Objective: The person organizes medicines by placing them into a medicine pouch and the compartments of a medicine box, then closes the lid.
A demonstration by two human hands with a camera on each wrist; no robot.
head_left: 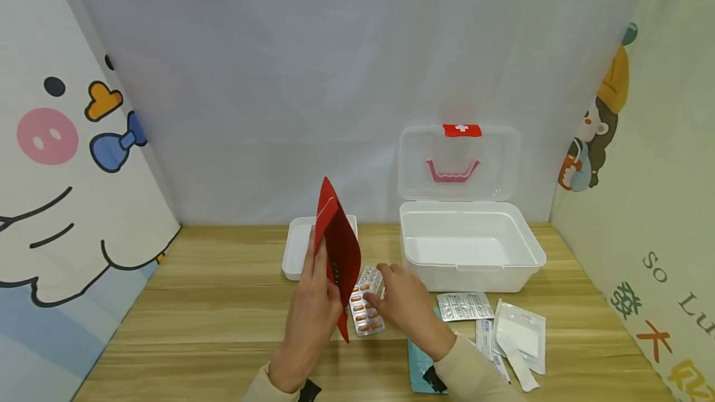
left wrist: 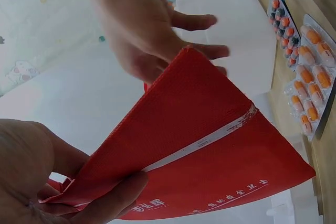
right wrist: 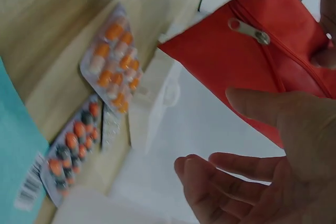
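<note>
My left hand point(head_left: 311, 309) grips a red zip pouch point(head_left: 347, 253), holding it upright on edge above the table. White lettering and a white stripe show on the pouch in the left wrist view, and its metal zipper pull point(right wrist: 249, 31) in the right wrist view. My right hand point(head_left: 404, 299) is just right of the pouch, thumb and fingers apart with nothing between them. Below and between the hands lies a blister pack of orange-and-clear capsules point(head_left: 365, 317). Close by it is a second pack with dark and orange-red capsules point(right wrist: 71, 148).
Behind the pouch is a white tray point(head_left: 294, 253). A white first-aid box point(head_left: 469, 275) stands at the back right, its clear lid point(head_left: 460, 166) raised. Nearer me lie another blister pack point(head_left: 465, 306), a teal packet point(head_left: 420, 368) and a clear packet point(head_left: 533, 334).
</note>
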